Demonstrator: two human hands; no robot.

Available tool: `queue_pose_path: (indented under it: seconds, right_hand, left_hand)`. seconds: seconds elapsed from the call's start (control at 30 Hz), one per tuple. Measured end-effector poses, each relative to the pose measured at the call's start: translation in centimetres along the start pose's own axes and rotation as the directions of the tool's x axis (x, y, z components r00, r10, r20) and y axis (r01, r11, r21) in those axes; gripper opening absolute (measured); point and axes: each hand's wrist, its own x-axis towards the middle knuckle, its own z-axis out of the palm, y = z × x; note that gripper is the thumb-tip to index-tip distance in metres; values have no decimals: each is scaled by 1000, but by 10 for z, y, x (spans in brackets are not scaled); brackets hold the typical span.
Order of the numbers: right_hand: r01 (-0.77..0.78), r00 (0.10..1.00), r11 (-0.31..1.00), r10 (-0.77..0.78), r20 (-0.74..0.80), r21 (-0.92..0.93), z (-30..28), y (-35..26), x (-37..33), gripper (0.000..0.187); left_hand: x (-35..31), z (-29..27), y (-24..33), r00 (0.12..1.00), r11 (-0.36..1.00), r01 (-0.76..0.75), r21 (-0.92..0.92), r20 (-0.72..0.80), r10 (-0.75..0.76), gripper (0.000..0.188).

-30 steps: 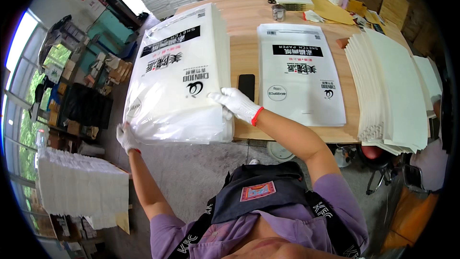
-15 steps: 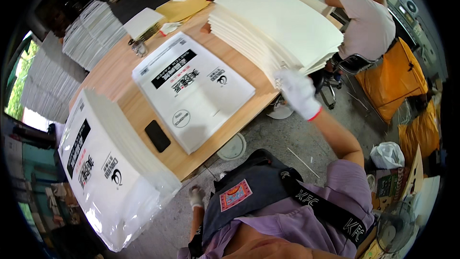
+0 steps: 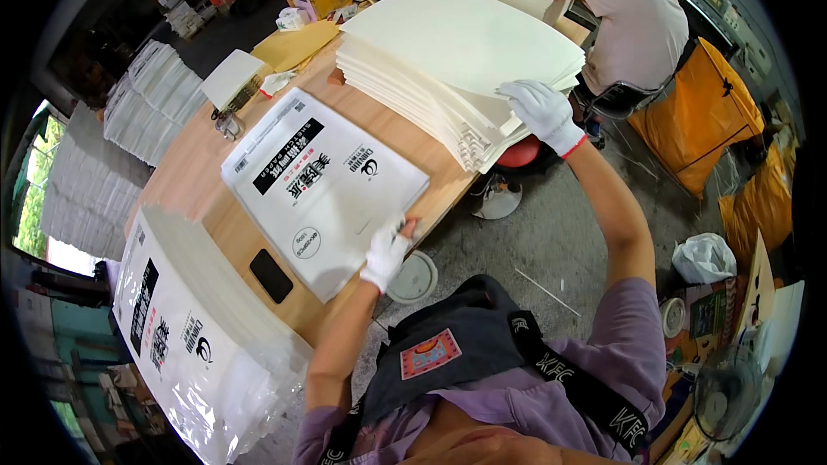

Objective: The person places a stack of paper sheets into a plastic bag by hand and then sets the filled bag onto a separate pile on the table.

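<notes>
Two gloved hands work at a wooden bench [image 3: 194, 181] in the head view, the only view given. The left hand [image 3: 385, 254], in a white glove, rests on the near corner of a flat white printed bag [image 3: 323, 189] that lies on the bench; its fingers press down on the bag's edge, and whether the grip closes around the corner or only lies flat on it cannot be told. The right hand [image 3: 544, 112], also in a white glove with a red cuff, reaches out to the tall stack of cream sheets [image 3: 457, 52] at the far right of the bench, and its grip pinches the edge of the top sheets at the stack's near corner.

The printed bag lies between that stack and a thick pile of plastic-wrapped bags [image 3: 185, 336] at the left end of the bench, which hangs partly over the bench's edge. A black phone [image 3: 270, 275] lies on the bench just beside the printed bag's near left edge. A small white pad [image 3: 231, 77] and a yellow envelope [image 3: 293, 45] lie farther back.

Beyond the stack, another person in a white shirt [image 3: 633, 21] sits at the bench, with an orange bag [image 3: 702, 116] just beside them. A white round lid [image 3: 413, 277] lies on the floor under the bench edge, near the left hand.
</notes>
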Motion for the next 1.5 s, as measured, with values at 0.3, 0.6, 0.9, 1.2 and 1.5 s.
queue_pose_path:
  seconds: [0.3, 0.6, 0.9, 1.2, 1.5]
  right_hand:
    - [89, 935, 989, -124, 331, 119, -78, -82, 38, 25]
    - [-770, 570, -18, 430, 700, 638, -77, -22, -47, 43]
    - [-713, 695, 422, 325, 641, 560, -40, -138, -14, 69]
    - [-552, 829, 715, 419, 370, 429, -19, -147, -50, 26]
    - [-158, 822, 922, -76, 564, 355, -44, -185, -28, 30]
  left_hand:
    - [132, -2, 98, 987, 556, 162, -815, 144, -76, 34]
    - [38, -117, 50, 988, 921, 142, -362, 111, -108, 22]
    - [6, 32, 116, 998, 810, -10, 586, 51, -24, 72]
    - [21, 1, -21, 975, 920, -63, 388, -171, 139, 43]
    - [36, -108, -164, 958, 702, 208, 681, -287, -6, 30]
